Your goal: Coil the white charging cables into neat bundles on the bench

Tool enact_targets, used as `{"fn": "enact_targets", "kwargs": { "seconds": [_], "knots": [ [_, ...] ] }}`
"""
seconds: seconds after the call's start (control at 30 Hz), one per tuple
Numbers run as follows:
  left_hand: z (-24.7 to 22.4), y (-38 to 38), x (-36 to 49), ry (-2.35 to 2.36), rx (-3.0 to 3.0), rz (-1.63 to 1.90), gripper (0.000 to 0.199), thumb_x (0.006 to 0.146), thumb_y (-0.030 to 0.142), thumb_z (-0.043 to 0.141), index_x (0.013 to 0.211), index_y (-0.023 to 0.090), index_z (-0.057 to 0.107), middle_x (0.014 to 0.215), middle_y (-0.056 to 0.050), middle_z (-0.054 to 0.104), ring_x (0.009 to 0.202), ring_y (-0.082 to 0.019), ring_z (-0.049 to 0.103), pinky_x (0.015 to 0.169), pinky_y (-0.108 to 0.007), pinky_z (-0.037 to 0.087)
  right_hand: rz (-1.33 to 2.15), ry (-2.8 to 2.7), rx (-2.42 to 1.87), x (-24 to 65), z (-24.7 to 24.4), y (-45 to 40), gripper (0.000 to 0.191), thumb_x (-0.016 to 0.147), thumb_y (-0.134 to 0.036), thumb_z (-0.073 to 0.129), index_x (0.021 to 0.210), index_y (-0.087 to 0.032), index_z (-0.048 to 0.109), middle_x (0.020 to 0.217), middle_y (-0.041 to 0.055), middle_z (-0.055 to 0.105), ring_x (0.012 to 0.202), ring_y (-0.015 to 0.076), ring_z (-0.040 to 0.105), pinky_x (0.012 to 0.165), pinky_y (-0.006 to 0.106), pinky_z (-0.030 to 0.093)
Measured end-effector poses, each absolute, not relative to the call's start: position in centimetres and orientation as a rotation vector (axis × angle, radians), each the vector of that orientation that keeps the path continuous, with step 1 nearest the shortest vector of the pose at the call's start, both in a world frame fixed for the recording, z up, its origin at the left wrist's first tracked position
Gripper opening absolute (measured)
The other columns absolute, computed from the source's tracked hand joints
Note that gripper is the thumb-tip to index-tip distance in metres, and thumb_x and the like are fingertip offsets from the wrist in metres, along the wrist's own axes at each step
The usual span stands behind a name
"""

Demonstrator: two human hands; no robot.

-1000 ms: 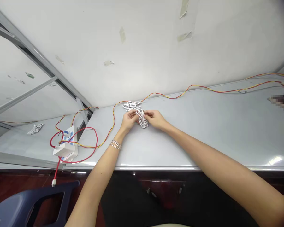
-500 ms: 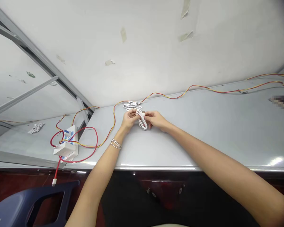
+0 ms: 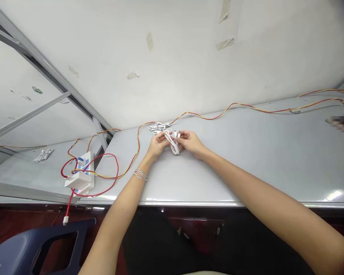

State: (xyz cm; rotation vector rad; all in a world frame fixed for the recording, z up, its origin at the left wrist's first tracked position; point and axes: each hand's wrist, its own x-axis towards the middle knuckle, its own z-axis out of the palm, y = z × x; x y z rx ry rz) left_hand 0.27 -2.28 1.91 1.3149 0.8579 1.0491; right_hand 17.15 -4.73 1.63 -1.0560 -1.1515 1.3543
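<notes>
A coiled white cable [image 3: 172, 143] is held between my two hands above the grey table. My left hand [image 3: 158, 145] pinches the upper left of its loops. At the right, my right hand [image 3: 190, 143] has its fingers closed on the cable's connector ends [image 3: 177, 134], which point up. Just behind my left hand, tied bundles of white cable [image 3: 159, 127] lie against the wall side of the table.
A white power strip [image 3: 87, 168] with plugs and a looped red cable [image 3: 117, 168] sits at the left. Twisted red-yellow wire [image 3: 232, 104] runs along the wall. Another white bundle [image 3: 44, 155] lies far left. A blue chair [image 3: 23, 244] stands below.
The coil has turned slightly between my hands, and its connector ends now show above my right fingers. My arms have hardly moved.
</notes>
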Motion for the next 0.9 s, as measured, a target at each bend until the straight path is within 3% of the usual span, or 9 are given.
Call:
{"fn": "enact_targets", "kwargs": {
  "seconds": [0.2,0.37,0.53,0.7,0.9],
  "knots": [
    [1.6,-2.1,0.3,0.795,1.205,0.967,0.049,0.075,0.033,0.077,0.116,0.011,0.063,0.107,-0.015,0.072,0.093,-0.024,0.071,0.088,-0.039,0.055,1.168,-1.104,-1.067,16.9,1.4,-4.4,0.016,0.079,-0.016,0.068,0.092,-0.018,0.058,0.077,0.0014,0.065,0.064,0.0138,0.064,0.051,0.024,0.055],
    [1.4,-2.2,0.3,0.833,1.293,0.974,0.060,0.071,0.033,0.084,0.123,0.011,0.061,0.115,-0.016,0.070,0.103,-0.028,0.068,0.090,-0.042,0.055,1.171,-1.176,-1.025,16.9,1.5,-4.5,0.017,0.079,-0.016,0.066,0.095,-0.016,0.065,0.073,0.0006,0.065,0.062,0.0132,0.063,0.054,0.024,0.056],
    [1.1,-1.9,0.3,0.840,1.297,0.957,0.054,0.073,0.026,0.079,0.122,0.010,0.061,0.111,-0.015,0.071,0.095,-0.025,0.070,0.088,-0.042,0.056,1.322,-1.139,-0.990,17.0,1.8,-4.6,0.014,0.079,-0.022,0.071,0.091,-0.015,0.070,0.084,0.0050,0.073,0.067,0.0140,0.065,0.056,0.024,0.056],
    [0.7,-1.7,0.4,0.891,1.377,0.991,0.037,0.078,0.027,0.073,0.110,0.009,0.066,0.103,-0.012,0.072,0.088,-0.023,0.069,0.082,-0.038,0.056,1.392,-1.081,-0.945,17.1,1.8,-4.7,0.019,0.074,-0.026,0.079,0.085,-0.015,0.068,0.078,0.0039,0.071,0.064,0.0132,0.064,0.059,0.025,0.055],
    [0.8,-1.8,0.3,0.844,1.423,0.986,0.051,0.078,0.041,0.077,0.115,0.009,0.063,0.110,-0.014,0.070,0.089,-0.024,0.069,0.080,-0.036,0.056,1.470,-1.042,-0.877,17.2,1.9,-4.8,0.022,0.073,-0.028,0.080,0.088,-0.015,0.070,0.079,0.0040,0.071,0.066,0.0143,0.065,0.064,0.028,0.056]
  ]
}}
